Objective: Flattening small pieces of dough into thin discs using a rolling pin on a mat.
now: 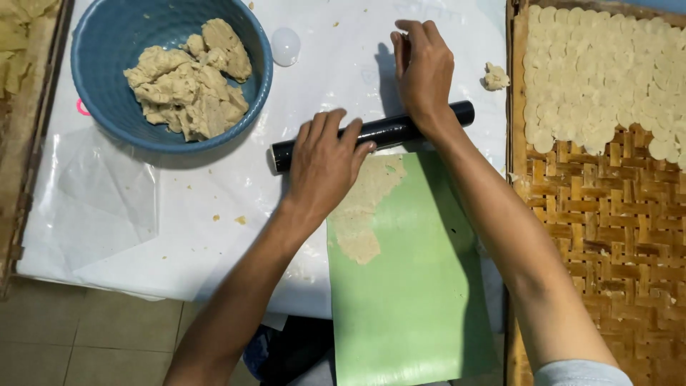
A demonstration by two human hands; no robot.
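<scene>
Both hands are down on a black rolling pin (389,131), which lies across the far edge of a green mat (414,286) on the table (214,207). The left hand (325,161) lies flat over the pin's left part, fingers spread and palm pressing down; its grip is loose, not wrapped round the pin. The right hand (423,68) reaches beyond the pin, fingers straight and together, its wrist resting on the pin's right part; that grip is released too, holding nothing.

On the green mat, just this side of the pin, lies a thin sheet of rolled dough (361,214), ragged at the edges and hugging the mat's left side. The rest of the mat is bare green.

Left of the pin and further back sits a blue bowl (107,86) with a heap of beige dough lumps (189,78) in it. Just right of the bowl's rim stands a small white round cap (285,46). Right of the pin, near the right hand, is a small scrap of dough (494,77) on the white plastic covering the table.

Further right of the pin, a woven bamboo tray (607,229) lies alongside the table, its far part covered with rows of small pale dough rounds (600,71) that overlap one another.
</scene>
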